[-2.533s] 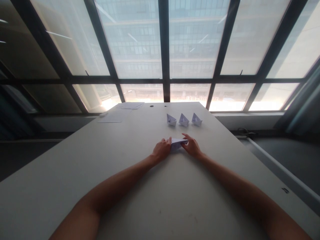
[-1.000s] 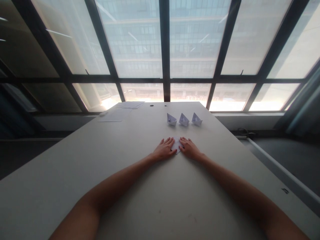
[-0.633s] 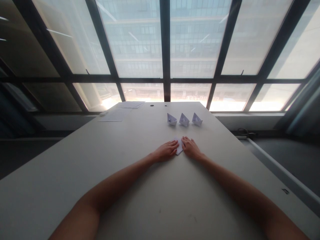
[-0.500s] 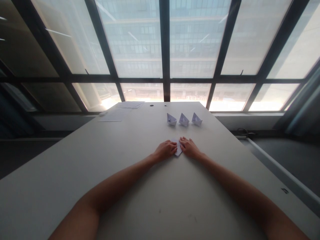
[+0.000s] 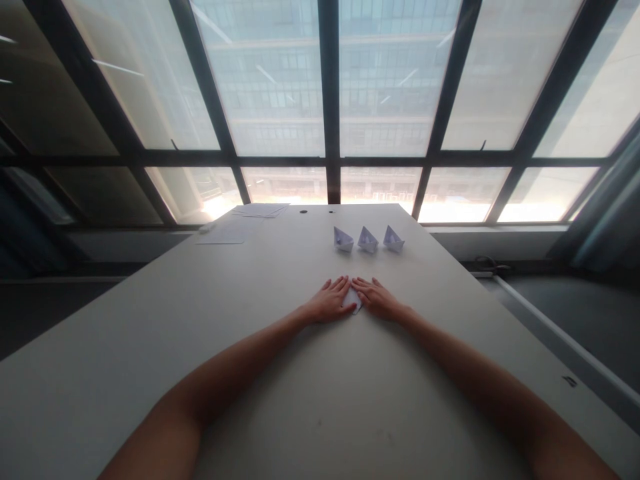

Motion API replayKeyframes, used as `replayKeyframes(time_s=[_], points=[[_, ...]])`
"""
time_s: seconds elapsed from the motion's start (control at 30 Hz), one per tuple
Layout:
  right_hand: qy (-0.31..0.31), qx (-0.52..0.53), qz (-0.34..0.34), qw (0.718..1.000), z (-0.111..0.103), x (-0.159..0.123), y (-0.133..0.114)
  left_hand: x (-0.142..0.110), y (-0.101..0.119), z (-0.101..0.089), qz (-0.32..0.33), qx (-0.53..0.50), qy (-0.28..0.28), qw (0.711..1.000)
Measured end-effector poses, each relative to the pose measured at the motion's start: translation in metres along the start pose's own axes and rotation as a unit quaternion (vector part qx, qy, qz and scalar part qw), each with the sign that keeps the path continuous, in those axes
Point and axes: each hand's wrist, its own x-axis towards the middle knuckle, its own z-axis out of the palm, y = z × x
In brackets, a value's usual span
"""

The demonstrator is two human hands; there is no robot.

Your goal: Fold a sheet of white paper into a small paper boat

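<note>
Both of my hands lie flat on a small folded white paper piece (image 5: pixel 351 301) in the middle of the white table (image 5: pixel 280 373). My left hand (image 5: pixel 330 300) presses its left side with fingers stretched out. My right hand (image 5: pixel 377 299) presses its right side, fingers also flat, and the fingertips of the two hands nearly meet. Most of the paper is hidden beneath them; only a small corner shows between the hands.
Three folded paper boats (image 5: pixel 367 239) stand in a row farther back on the table. Loose white sheets (image 5: pixel 260 211) lie at the far left corner near two dark holes. Large windows with dark frames rise behind the table's far edge.
Earlier my hands pinched the raised paper piece by its ends. They have laid it down and now press it flat, with the fingers sliding closer together over it.
</note>
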Motion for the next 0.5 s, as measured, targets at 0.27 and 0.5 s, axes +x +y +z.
replayKeyframes(time_s=[0.27, 0.5], points=[[0.011, -0.007, 0.004, 1.0, 0.0015, -0.0004, -0.0018, -0.0005, 0.0007, -0.0002, -0.002, -0.005, 0.008, 1.0], [0.023, -0.018, 0.073, 0.997, 0.0086, 0.0028, 0.0014, 0.0002, -0.0038, 0.0027, 0.009, -0.002, 0.008, 1.0]])
